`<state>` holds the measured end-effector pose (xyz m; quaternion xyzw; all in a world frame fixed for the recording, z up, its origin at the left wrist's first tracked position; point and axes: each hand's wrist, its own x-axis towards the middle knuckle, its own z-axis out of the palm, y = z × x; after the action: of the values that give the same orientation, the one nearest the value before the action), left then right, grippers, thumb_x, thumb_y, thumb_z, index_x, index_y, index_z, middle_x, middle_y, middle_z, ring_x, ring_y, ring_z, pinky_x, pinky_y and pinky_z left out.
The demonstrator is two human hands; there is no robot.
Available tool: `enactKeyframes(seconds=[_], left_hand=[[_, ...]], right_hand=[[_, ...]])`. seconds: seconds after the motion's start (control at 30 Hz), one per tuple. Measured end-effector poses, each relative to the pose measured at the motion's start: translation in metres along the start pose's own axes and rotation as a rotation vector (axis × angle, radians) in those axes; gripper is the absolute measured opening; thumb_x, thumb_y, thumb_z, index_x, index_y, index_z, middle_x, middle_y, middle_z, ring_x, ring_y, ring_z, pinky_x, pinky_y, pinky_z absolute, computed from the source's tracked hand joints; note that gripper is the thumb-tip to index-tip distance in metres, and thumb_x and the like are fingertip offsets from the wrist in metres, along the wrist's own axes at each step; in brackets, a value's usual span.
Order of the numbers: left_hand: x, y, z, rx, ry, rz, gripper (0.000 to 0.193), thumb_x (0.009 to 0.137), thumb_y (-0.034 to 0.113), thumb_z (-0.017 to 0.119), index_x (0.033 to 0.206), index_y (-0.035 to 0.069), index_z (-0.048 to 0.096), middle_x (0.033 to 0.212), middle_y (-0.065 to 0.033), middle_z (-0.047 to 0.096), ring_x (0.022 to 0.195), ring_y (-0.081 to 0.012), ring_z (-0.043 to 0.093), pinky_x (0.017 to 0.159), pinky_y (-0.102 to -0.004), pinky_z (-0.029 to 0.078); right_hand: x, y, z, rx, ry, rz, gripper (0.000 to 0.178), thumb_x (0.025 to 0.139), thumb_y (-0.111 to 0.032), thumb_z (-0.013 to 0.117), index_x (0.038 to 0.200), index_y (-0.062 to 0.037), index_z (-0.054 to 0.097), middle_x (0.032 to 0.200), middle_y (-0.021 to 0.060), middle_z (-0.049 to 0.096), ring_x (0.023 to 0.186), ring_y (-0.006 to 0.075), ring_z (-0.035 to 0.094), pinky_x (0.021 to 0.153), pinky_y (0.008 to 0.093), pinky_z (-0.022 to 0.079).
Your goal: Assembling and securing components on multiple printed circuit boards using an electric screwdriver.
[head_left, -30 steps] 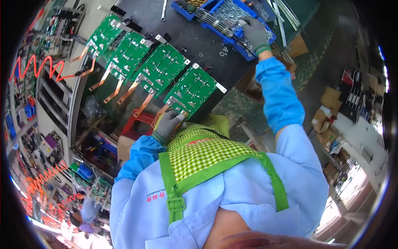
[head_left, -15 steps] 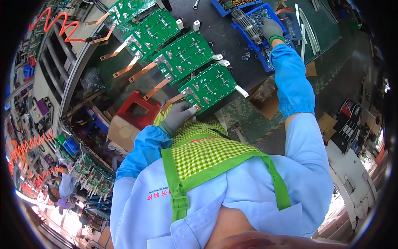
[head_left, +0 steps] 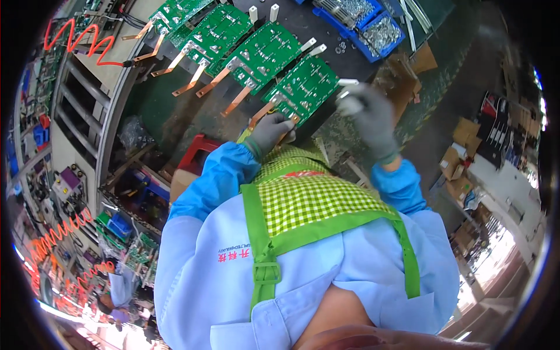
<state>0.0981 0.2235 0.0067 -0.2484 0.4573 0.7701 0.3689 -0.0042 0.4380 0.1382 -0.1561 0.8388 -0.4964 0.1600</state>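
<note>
Several green circuit boards stand in a slanting row on the dark bench, each with copper strips at its left end and white posts at its right. At the near board point(head_left: 306, 87), my gloved left hand point(head_left: 269, 134) is closed round a copper strip point(head_left: 287, 135) by the lower left corner, its thumb at the board's edge. My gloved right hand point(head_left: 372, 119) is in the air off that board's right end, close to a white post point(head_left: 348, 82). Motion smears its fingers, and a pale patch at their tips cannot be made out.
Blue bins point(head_left: 379, 35) of small metal hardware stand at the far right of the bench, with loose washers point(head_left: 340, 48) beside them. A red stool point(head_left: 195, 153) and a metal rail frame point(head_left: 111, 111) are at the left. Cardboard point(head_left: 396, 87) lies below the bench's right side.
My right hand has left the blue bin of hardware and come back toward me, to the near board's right end. My left hand stays at that board's corner. The whole view has shifted somewhat.
</note>
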Motion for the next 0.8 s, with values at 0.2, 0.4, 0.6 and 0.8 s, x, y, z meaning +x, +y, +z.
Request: enactKeyframes(seconds=[0.2, 0.4, 0.6, 0.8], left_hand=[[0.006, -0.005, -0.007, -0.119, -0.101, 0.009, 0.02, 0.086, 0.012, 0.055, 0.096, -0.004, 0.051, 0.088, -0.0106, 0.057, 0.075, -0.0189, 0.06, 0.068, -0.032, 0.054], [0.006, -0.007, -0.005, -0.188, -0.077, 0.056, 0.019, 0.083, 0.01, 0.055, 0.093, -0.007, 0.053, 0.082, -0.0107, 0.057, 0.069, -0.0179, 0.059, 0.061, -0.0289, 0.053], [0.008, -0.008, -0.006, -0.172, -0.096, 0.09, 0.019, 0.082, 0.01, 0.057, 0.092, -0.006, 0.054, 0.08, -0.0103, 0.057, 0.069, -0.0182, 0.058, 0.058, -0.0298, 0.054], [0.008, -0.008, -0.005, -0.107, -0.103, 0.068, 0.019, 0.084, 0.013, 0.055, 0.094, -0.003, 0.051, 0.088, -0.0104, 0.055, 0.075, -0.0173, 0.058, 0.07, -0.0334, 0.056]], right_hand=[[-0.039, 0.043, 0.104, -0.051, 0.057, -0.006, 0.02, 0.081, -0.014, 0.059, 0.097, -0.0022, 0.059, 0.088, 0.0117, 0.061, 0.074, 0.0197, 0.062, 0.065, 0.0294, 0.049], [-0.04, 0.049, 0.124, -0.188, 0.159, -0.088, 0.016, 0.08, -0.013, 0.058, 0.094, -0.0052, 0.058, 0.091, 0.0135, 0.058, 0.083, 0.031, 0.058, 0.071, 0.0377, 0.047], [-0.036, 0.049, 0.128, -0.243, 0.224, -0.098, 0.015, 0.08, -0.014, 0.057, 0.094, -0.0065, 0.059, 0.091, 0.0139, 0.057, 0.083, 0.0313, 0.057, 0.071, 0.0381, 0.047], [-0.032, 0.048, 0.13, -0.315, 0.255, -0.075, 0.016, 0.08, -0.016, 0.058, 0.092, -0.0061, 0.06, 0.09, 0.0136, 0.056, 0.083, 0.0303, 0.057, 0.072, 0.0378, 0.047]])
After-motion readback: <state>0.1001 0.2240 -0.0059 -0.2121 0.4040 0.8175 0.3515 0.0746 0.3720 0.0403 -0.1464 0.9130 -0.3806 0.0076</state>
